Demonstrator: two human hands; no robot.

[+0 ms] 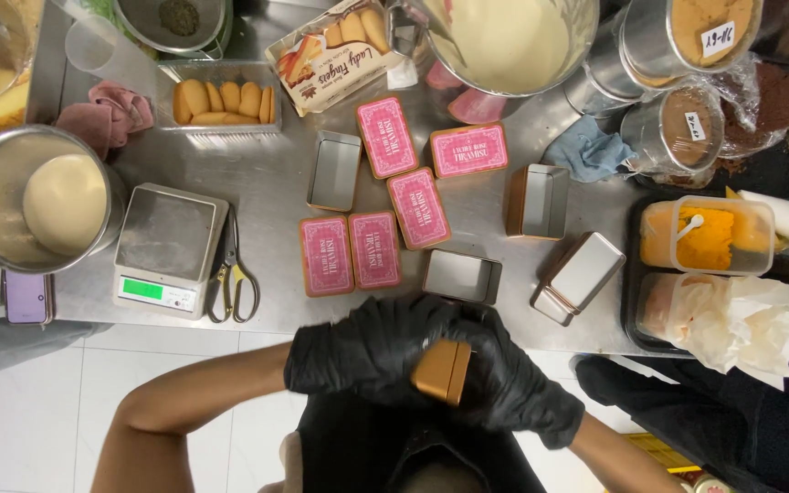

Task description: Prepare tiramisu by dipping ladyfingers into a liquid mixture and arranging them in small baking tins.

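Black-gloved left hand [358,351] and right hand [513,383] both grip one gold tin [443,372] below the table [267,183] edge, fingers curled closed around it. The tin stands on edge, its long axis running roughly up-down in view, tilted slightly right. On the table, left to right: one scale [168,248], one pair of scissors [233,274], five pink lids [385,196], four empty tins [468,246].

- Steel tabletop [267,196] fills the far half of the scene, brightly and evenly lit.
- White tiled floor [38,411] lies near left, below the tabletop's edge.
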